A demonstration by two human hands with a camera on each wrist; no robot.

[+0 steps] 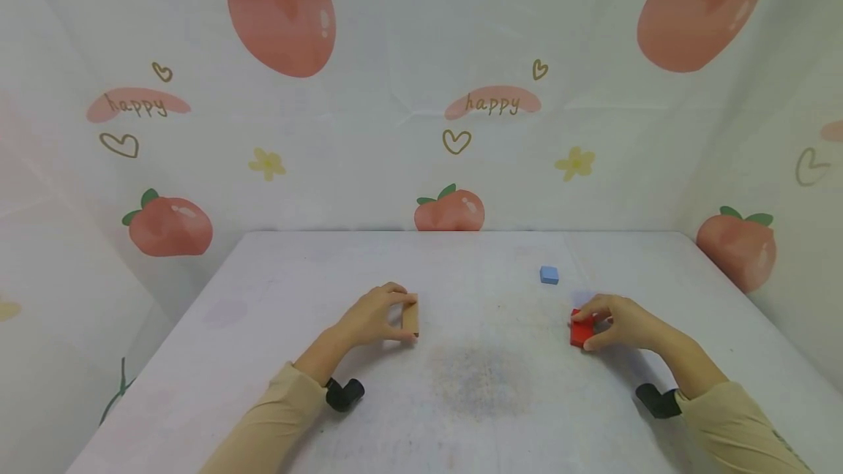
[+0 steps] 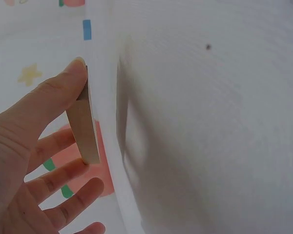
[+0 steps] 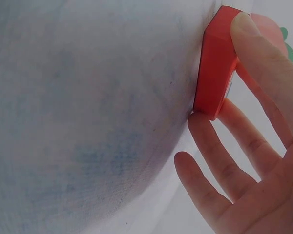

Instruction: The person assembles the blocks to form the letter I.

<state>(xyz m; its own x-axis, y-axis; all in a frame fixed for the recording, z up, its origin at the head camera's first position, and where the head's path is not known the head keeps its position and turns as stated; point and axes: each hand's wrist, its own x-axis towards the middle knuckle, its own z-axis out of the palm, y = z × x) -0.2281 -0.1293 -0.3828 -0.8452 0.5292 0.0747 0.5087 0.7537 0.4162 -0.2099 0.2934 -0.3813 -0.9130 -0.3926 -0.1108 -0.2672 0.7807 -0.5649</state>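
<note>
My left hand (image 1: pixel 370 317) pinches a flat, tan wooden block (image 1: pixel 411 315) between thumb and fingers, left of the table's middle. In the left wrist view that wooden block (image 2: pixel 84 131) hangs apart from its shadow, just off the tabletop. On the right, my right hand (image 1: pixel 624 322) grips a red block (image 1: pixel 579 332) by its two ends. The right wrist view has this red block (image 3: pixel 216 73) close against the tabletop, thumb on one end and fingertips at the other.
A small blue block (image 1: pixel 549 275) lies farther back on the white table (image 1: pixel 487 269), behind the red one. A printed cloth (image 1: pixel 395 35) with peaches hangs behind and beside the table. Black wrist mounts (image 1: pixel 344 395) stick out under both sleeves.
</note>
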